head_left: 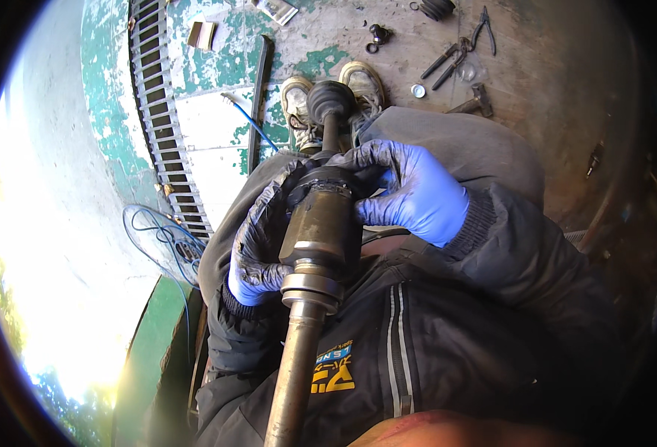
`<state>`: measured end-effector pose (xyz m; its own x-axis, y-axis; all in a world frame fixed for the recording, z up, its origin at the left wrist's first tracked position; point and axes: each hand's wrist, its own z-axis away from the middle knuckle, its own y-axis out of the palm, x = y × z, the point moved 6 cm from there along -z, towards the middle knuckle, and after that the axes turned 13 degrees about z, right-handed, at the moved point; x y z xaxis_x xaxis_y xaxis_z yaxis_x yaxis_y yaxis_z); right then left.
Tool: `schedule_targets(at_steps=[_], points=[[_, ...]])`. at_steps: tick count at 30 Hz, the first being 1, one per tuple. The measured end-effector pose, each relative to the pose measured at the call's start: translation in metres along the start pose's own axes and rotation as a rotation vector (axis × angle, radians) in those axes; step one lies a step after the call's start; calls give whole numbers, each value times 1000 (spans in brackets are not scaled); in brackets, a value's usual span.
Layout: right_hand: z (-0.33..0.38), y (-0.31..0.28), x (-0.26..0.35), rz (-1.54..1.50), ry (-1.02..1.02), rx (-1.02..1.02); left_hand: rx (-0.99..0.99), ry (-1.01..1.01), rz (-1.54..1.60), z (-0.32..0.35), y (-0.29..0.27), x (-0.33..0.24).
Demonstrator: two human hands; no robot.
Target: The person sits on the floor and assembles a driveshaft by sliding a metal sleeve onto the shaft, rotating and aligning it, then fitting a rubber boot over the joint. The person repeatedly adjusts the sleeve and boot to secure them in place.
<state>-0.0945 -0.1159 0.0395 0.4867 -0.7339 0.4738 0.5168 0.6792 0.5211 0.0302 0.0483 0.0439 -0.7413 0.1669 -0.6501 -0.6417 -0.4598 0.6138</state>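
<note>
A greasy metal drive shaft (321, 232) lies lengthwise over my lap, its bare rod toward me and its far joint under a ribbed rubber boot (330, 103) between my shoes. My left hand (257, 246), in a blue glove blackened with grease, curls around the left side of the thick joint housing, just above a bearing ring (312, 291). My right hand (414, 192), gloved alike, bends its fingers over the black boot (327, 181) at the housing's far end, thumb near its right edge. Some fingertips are hidden behind the joint.
On the floor ahead lie pliers (483, 31), another gripping tool (447, 62), a hammer (479, 101), a small round lid (418, 91) and a black part (378, 36). Leftward are a dark bar (260, 97), a floor grate (166, 123) and a coiled blue hose (157, 232).
</note>
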Motion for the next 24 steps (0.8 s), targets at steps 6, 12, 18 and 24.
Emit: schedule_targets(at_steps=[6,12,18,24], points=[[0,1,1,28,-25,13,26,23,6,0,-2,1],[-3,-2,-5,113,15,-23,15,26,21,1,-6,3],[-7,-1,-10,75,-15,-17,25,52,73,-1,-5,0],[-10,4,-9,-29,-72,-28,-5,14,105,-7,-1,-6]])
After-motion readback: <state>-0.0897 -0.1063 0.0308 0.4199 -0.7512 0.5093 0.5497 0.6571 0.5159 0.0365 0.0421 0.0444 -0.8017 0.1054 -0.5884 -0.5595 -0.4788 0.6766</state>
